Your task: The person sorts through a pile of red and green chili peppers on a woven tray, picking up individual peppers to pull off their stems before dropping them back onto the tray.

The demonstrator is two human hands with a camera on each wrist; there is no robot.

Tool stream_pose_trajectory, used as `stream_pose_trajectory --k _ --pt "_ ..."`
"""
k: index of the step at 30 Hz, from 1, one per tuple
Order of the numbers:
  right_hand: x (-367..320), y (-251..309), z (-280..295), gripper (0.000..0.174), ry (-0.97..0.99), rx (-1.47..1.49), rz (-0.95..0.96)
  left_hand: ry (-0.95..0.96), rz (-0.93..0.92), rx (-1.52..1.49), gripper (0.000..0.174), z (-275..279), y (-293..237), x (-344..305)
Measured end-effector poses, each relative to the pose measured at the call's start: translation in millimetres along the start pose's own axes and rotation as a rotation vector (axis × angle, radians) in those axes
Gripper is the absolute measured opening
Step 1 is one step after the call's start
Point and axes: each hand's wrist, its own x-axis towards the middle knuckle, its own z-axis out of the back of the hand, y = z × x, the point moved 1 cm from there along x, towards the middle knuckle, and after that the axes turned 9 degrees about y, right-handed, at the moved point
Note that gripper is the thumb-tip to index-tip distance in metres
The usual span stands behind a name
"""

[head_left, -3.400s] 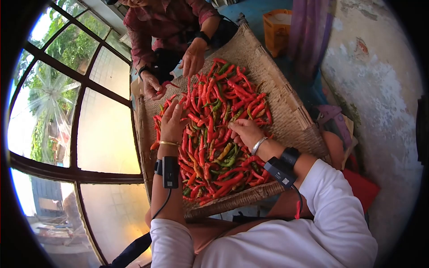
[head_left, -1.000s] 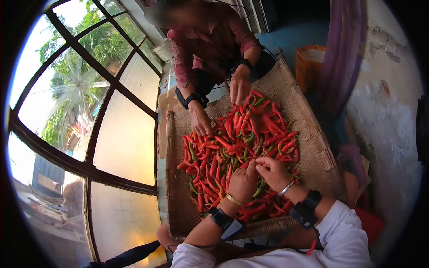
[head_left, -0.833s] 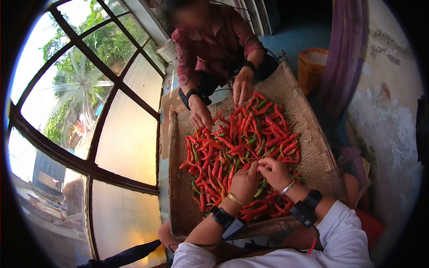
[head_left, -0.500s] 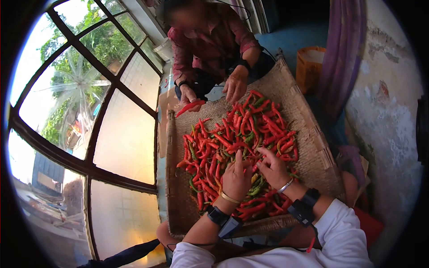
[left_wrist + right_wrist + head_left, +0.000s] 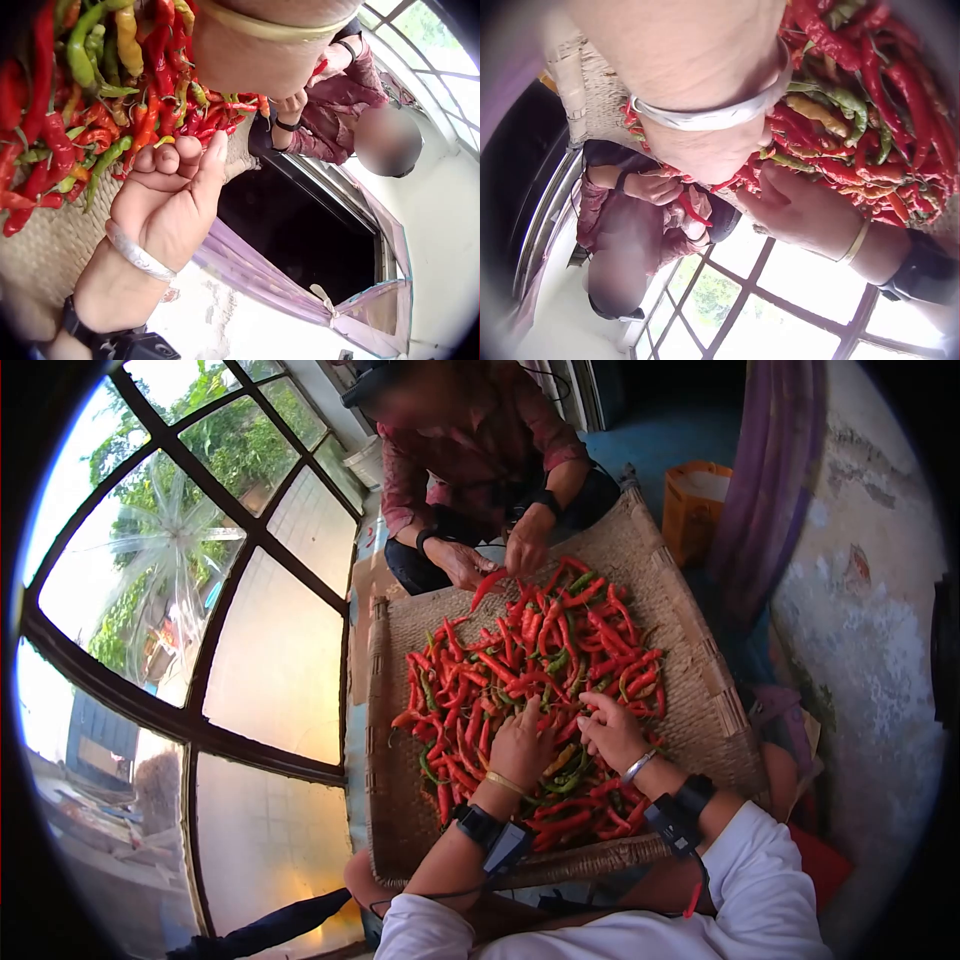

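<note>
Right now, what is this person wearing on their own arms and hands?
White long sleeves, pushed up. Each wrist carries a black strap with a boxy black unit; a thin black cable trails from the left one. Gold bangle by the left hand, silver bangle by the right hand.

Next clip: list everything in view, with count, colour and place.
chili peppers: many, mostly red, some green, heaped on the tray
woven tray: one, tan, between the two people
second person: one, dark red shirt, across the tray, holding one red chili
container: one, orange, beyond the tray's far right corner
curtain: one, purple, by the right wall
window: one, dark frame, left side
wrist cameras: two, black, one per wrist
sleeves: two, white, bottom edge
left hand: one, gold bangle, fingers on the chili heap
right hand: one, silver bangle, fingers curled at the heap
</note>
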Motion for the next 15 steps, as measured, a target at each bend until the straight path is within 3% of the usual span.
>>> stream_pose_trajectory --k 6,9,15 --pt "-0.6 -1.5 0.1 0.038 0.040 0.124 -0.159 0.065 -0.239 0.186 0.042 -19.1 12.6 -0.5" --pt "-1.0 -0.8 0.5 0.038 0.064 0.152 -0.213 0.089 -0.129 0.130 0.037 -30.9 10.5 -3.6" --pt "1.1 -6.9 1.0 0.036 0.077 0.205 -0.248 0.146 -0.178 0.243 0.029 -28.5 8.1 -3.9"
